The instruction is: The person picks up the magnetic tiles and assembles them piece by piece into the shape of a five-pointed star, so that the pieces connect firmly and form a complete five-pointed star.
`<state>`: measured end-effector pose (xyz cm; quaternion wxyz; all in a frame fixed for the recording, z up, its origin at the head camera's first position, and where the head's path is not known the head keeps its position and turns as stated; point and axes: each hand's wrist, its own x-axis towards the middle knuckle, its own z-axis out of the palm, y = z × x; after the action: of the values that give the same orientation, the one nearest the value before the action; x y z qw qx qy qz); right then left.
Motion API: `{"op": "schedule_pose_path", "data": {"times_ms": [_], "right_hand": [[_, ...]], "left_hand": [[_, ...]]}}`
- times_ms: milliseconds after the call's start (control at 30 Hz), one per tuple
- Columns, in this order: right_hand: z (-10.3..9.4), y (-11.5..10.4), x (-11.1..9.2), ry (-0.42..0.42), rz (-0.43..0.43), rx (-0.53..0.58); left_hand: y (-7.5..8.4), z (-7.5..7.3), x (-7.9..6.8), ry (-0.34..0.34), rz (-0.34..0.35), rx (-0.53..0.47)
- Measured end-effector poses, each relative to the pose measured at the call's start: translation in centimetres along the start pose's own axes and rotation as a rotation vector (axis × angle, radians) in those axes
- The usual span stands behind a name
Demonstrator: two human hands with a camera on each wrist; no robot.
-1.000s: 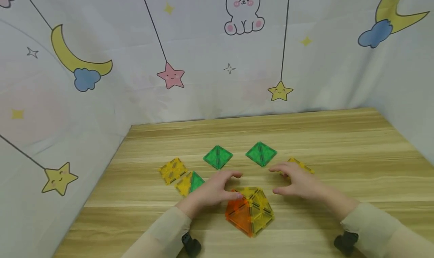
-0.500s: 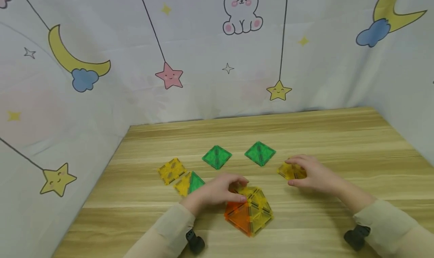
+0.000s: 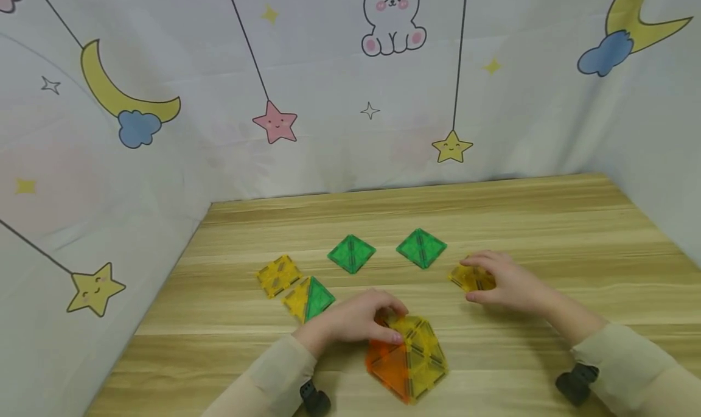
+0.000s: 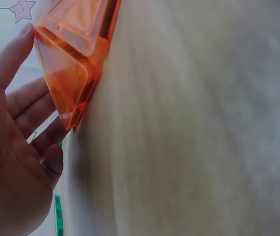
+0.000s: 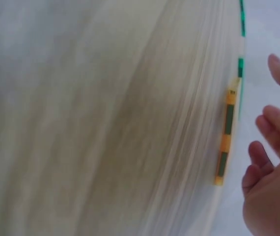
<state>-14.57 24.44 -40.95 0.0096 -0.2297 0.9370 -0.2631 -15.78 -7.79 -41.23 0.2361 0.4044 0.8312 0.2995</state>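
A domed shape of orange and yellow magnetic tiles [image 3: 424, 359] stands near the front middle of the table. My left hand [image 3: 358, 319] grips it at its far left side; the left wrist view shows the thumb at the top edge of an orange triangular tile [image 4: 69, 78] and fingers behind it. At the right, my right hand [image 3: 506, 283] hovers over a flat yellow magnetic tile piece [image 3: 464, 277], partly hidden beneath it. The right wrist view shows the right fingers [image 5: 272, 128] loosely bent, apart from that yellow piece [image 5: 226, 137].
Two green diamonds of paired triangular tiles, one left [image 3: 352, 254] and one right [image 3: 421, 248], lie farther back on the wooden table [image 3: 575, 234]. To the left lie a yellow square tile [image 3: 279, 276] and a yellow-and-green pair [image 3: 317, 298]. A printed cloth [image 3: 328, 161] hangs behind.
My right hand has moved right, over the yellow piece. My left hand has closed on the domed tile shape and shifted it slightly towards me.
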Motion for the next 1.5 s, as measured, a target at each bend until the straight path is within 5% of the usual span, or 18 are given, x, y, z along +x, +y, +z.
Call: {"op": "schedule_pose_path", "data": {"times_ms": [233, 633, 833, 1100, 1500], "right_hand": [[-0.5, 1.3, -0.2, -0.012, 0.044, -0.001], [-1.0, 3.3, -1.0, -0.058, 0.016, -0.025], [0.1, 2.3, -0.8, -0.047, -0.066, -0.038], [2.0, 0.1, 0.2, -0.077, -0.063, -0.040], [3.9, -2.8, 2.9, -0.105, -0.114, -0.073]], "left_hand": [[0.3, 0.2, -0.1, -0.021, -0.017, -0.061], [-0.1, -0.4, 0.8, 0.141, -0.085, -0.012], [0.0, -0.6, 1.9, 0.157, -0.092, 0.057], [0.5, -0.6, 3.8, 0.129, -0.090, 0.207], [-0.5, -0.7, 3.1, 0.148, -0.144, 0.124]]}}
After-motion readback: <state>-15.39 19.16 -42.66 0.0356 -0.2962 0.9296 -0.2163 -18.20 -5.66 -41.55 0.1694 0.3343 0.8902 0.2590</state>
